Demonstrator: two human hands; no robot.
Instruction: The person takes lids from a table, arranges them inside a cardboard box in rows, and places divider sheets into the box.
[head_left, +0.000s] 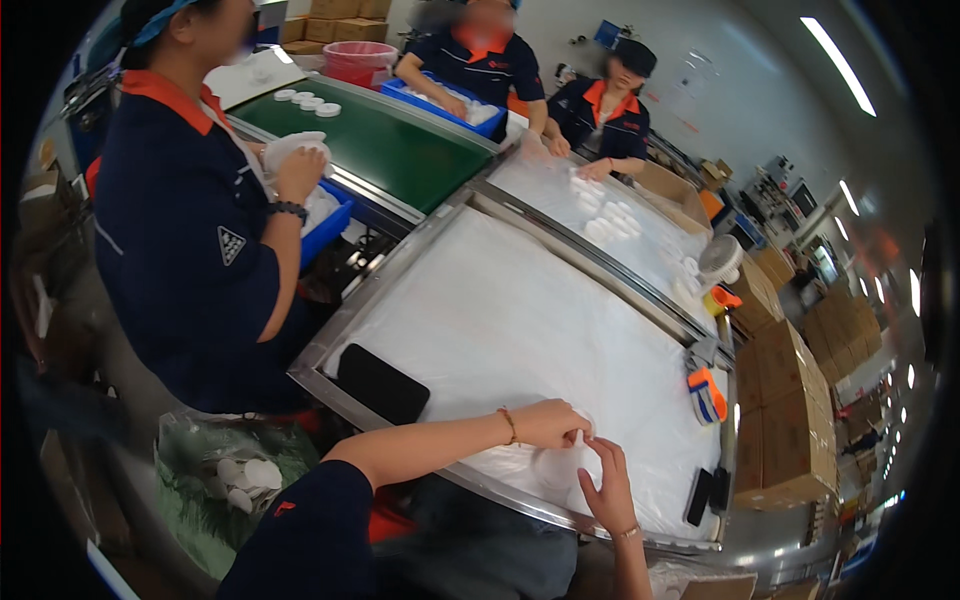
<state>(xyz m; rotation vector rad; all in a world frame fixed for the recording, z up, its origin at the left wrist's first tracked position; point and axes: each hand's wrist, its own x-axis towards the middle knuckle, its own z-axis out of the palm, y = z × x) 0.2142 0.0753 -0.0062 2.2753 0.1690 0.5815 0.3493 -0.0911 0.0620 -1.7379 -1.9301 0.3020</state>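
My two hands almost meet over the near edge of the desk (480, 280). My left hand (553, 424) has its fingers curled in, though I cannot tell whether they pinch anything; my right hand (606, 487) is spread, thumb apart from the fingers. Just below and between them, on the desk's sheet-covered top, is a pale, rounded white piece (555, 468), its outline blurring into the white sheet. I judge it light, thin and smooth, likely to slide and easy to dent, so a gentle pinch at the rim should suit it better than a squeeze across the middle. Farther left lies a flat black slab (383, 385); to the right, an orange-and-blue tool (706, 397). Beyond, a co-worker (190, 220) at left holds white pieces over a blue bin (335, 232).
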